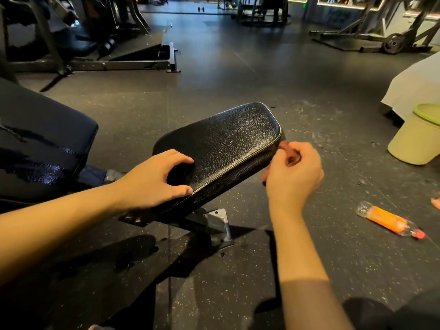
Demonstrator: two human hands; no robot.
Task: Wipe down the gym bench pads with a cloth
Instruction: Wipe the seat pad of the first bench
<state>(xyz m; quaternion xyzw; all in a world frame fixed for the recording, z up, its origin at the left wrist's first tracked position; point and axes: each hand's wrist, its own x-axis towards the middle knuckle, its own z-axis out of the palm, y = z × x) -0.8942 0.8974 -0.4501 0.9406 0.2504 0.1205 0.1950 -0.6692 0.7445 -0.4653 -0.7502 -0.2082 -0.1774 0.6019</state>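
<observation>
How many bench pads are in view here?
2: a small black textured seat pad under the left hand, and a larger dark back pad at left. More may be hidden.

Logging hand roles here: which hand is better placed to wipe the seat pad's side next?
Right. The right hand holds the reddish cloth beside the side edge of the seat pad; the left hand has no cloth and grips the pad's near end, probably steadying it.
</observation>
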